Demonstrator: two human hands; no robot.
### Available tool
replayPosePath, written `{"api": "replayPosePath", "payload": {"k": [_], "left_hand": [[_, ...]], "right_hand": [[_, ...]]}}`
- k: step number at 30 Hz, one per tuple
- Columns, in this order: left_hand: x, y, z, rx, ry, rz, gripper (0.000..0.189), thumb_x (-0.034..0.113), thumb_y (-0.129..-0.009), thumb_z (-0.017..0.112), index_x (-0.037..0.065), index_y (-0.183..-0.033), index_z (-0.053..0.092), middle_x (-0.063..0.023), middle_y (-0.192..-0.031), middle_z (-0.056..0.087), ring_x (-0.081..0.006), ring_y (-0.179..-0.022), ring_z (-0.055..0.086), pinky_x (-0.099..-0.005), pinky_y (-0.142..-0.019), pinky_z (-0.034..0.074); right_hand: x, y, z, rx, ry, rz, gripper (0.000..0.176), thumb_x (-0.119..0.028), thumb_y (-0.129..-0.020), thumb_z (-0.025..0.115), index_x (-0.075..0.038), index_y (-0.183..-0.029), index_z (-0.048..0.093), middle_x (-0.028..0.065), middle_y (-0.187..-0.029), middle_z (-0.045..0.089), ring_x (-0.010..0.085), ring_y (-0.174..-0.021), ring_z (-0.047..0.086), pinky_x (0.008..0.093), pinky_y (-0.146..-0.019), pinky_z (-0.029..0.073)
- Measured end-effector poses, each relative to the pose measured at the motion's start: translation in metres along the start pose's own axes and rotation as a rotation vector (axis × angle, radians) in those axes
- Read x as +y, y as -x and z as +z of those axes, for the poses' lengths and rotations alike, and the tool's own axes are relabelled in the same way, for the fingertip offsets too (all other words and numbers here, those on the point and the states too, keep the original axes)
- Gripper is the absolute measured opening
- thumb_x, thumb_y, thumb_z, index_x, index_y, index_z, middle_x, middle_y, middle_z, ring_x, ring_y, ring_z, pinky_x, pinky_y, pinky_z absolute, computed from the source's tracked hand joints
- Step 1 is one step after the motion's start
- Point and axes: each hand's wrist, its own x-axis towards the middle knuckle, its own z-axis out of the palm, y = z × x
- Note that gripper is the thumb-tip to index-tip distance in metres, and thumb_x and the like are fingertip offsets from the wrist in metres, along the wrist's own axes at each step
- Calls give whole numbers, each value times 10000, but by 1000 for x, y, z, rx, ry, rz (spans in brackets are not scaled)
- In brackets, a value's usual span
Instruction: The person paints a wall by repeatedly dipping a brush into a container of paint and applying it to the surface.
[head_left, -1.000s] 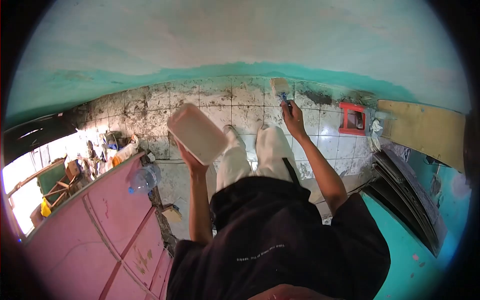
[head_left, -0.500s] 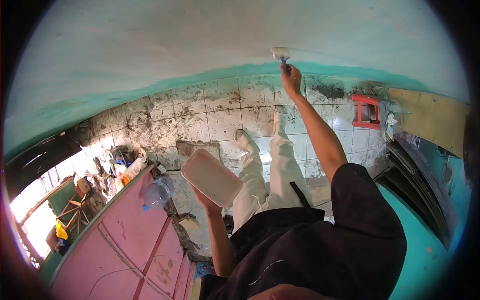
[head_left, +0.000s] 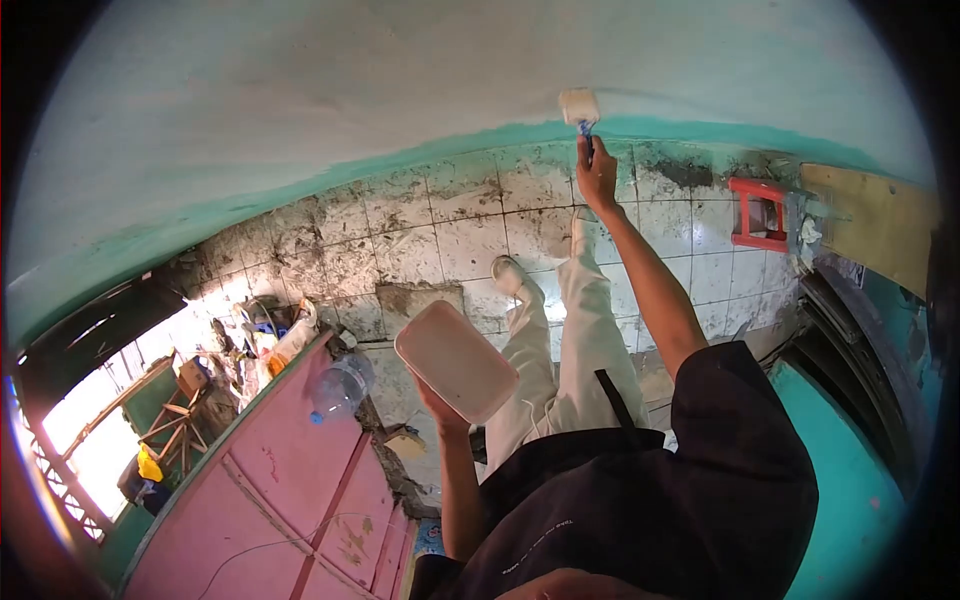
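Observation:
My right hand is wrapped round the dark handle of a paintbrush. Its wide pale bristles point up against the wall, where whitish paint meets a turquoise band along the bottom. In my left hand is a shallow rectangular plastic tub, tilted, its pale pinkish inside facing me. The fingers under the tub are mostly hidden.
A stained tiled floor lies below the wall. To the right are a red plastic stool, a tan board and dark curved panels. A clear bottle rests on a pink cabinet at left, beside piled clutter.
The brush has shifted slightly right along the wall, and its bristles stand more upright. The view has swung a little, moving the tub and surroundings rightward in the picture.

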Motion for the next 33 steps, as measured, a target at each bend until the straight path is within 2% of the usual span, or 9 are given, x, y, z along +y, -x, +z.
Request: {"api": "replayPosePath", "payload": {"k": [8,11,15,16,19,22,25,30,33], "left_hand": [[2,2,-14,22,-44,-96,613,545,-1054,300,123,-1492,378,-65,-1398,511,-244,-1241,535,-419,-1046,456],[-3,-2,-15,-9,-17,-85,611,543,-1056,297,125,-1495,375,-64,-1408,506,-246,-1251,531,-419,-1050,453],[-8,-10,-10,-59,17,-108,608,538,-1058,297,126,-1499,371,-64,-1417,500,-247,-1263,526,-418,-1053,451],[-9,-11,-9,-48,0,-101,606,535,-1058,300,125,-1499,370,-62,-1411,504,-245,-1259,527,-417,-1053,452],[-9,-10,-8,-29,-42,-64,600,530,-1059,307,125,-1496,374,-59,-1395,513,-238,-1251,531,-414,-1046,458],[-11,-15,-18,-16,-135,7,594,528,-1058,317,124,-1488,384,-57,-1377,523,-227,-1236,539,-409,-1030,470],[-7,-14,-23,-7,-131,-9,585,523,-1058,326,121,-1478,393,-59,-1368,528,-221,-1217,551,-405,-1015,482],[-1,-5,5,-57,-34,-36,575,512,-1058,342,114,-1469,400,-66,-1358,533,-218,-1197,565,-397,-1002,492],[-8,-4,-1,-89,-92,23,576,514,-1056,348,109,-1461,408,-66,-1351,538,-215,-1198,564,-394,-992,497]], "right_hand": [[48,-18,26,-177,-239,345,473,-440,-1011,525,-21,-799,585,28,-546,484,164,-479,470,371,-490,362],[-69,-28,-63,-189,-488,218,415,-361,-1051,487,-24,-831,587,-12,-530,446,75,-477,397,280,-469,299],[-119,-21,-98,53,-410,-146,385,-358,-1074,407,-46,-892,541,14,-522,426,134,-440,424,340,-444,320],[-114,-24,-90,58,-416,-142,385,-358,-1074,407,-46,-892,541,14,-522,426,134,-440,424,340,-444,320],[-55,-40,-24,-23,-75,37,414,-390,-1073,325,-26,-1059,524,173,-583,572,405,-512,558,486,-487,408],[100,-32,77,-160,190,-103,537,-496,-1052,331,-20,-1180,543,163,-592,564,315,-570,604,499,-502,409],[94,-22,64,-281,119,33,460,-429,-1055,398,-12,-1019,589,120,-571,542,271,-566,572,456,-492,402],[-93,-26,-75,-55,-128,-67,381,-339,-1068,391,-23,-898,518,158,-547,507,306,-446,463,431,-484,361],[-108,-23,-85,102,-252,-105,368,-337,-1073,377,-28,-921,507,141,-528,486,306,-438,448,429,-477,351]]}}
